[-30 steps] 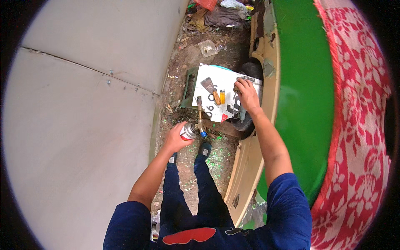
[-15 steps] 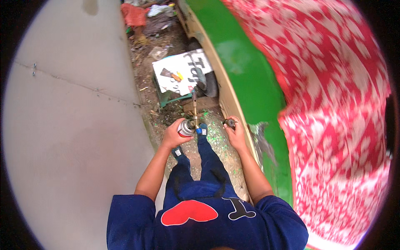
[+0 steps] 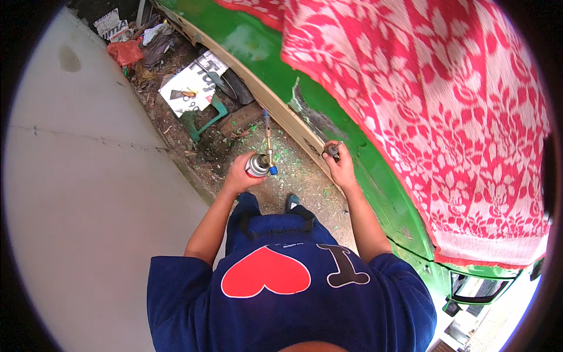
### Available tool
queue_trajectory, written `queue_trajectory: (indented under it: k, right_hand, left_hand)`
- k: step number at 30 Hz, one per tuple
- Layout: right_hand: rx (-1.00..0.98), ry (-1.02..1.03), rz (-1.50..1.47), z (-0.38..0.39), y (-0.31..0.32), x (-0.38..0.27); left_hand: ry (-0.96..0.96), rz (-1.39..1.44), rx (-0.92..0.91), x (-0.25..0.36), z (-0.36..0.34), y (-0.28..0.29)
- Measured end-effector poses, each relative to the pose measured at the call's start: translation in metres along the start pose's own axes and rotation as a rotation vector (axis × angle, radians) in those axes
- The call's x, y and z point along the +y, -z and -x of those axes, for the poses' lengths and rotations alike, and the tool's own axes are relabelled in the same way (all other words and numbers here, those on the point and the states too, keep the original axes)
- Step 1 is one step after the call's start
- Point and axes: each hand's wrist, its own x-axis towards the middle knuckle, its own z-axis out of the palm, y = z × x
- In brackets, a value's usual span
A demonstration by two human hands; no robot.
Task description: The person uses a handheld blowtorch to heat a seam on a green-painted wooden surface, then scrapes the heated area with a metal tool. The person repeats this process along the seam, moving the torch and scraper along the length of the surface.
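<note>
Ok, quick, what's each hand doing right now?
Left hand: closed around the can of a gas torch.
Right hand: closed, holding a small dark tool; exact kind can't be told.

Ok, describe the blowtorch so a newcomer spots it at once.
Find the ground between the grey wall and the green vehicle body. Over it, the left hand holds a canister-mounted blowtorch. Its brass-coloured tube and blue knob set it apart from the small dark tool in the right hand.
</note>
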Motion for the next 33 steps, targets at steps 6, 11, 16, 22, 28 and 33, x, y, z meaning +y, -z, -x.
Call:
queue_trajectory:
  k: [6, 11, 16, 22, 28, 33]
  right_hand:
    - [-0.028, -0.127, -0.087, 0.070, 0.061, 0.048]
    - [-0.005, -0.140, -0.095, 0.122, 0.101, 0.078]
    - [0.047, -0.210, -0.139, 0.162, 0.125, 0.104]
    - [0.120, -0.288, -0.140, 0.200, 0.140, 0.110]
    - [0.255, -0.357, -0.151, 0.236, 0.133, 0.127]
    - [0.314, -0.464, -0.171, 0.258, 0.124, 0.130]
  left_hand:
    - [0.143, 0.032, -0.094, 0.069, 0.020, -0.053]
    - [0.142, -0.056, -0.135, 0.090, 0.047, -0.102]
    - [0.119, -0.099, -0.192, 0.113, 0.062, -0.138]
    - [0.210, -0.041, -0.317, 0.111, 0.060, -0.163]
    - [0.006, 0.008, -0.355, 0.095, 0.054, -0.178]
    - [0.033, -0.017, -0.401, 0.075, 0.058, -0.189]
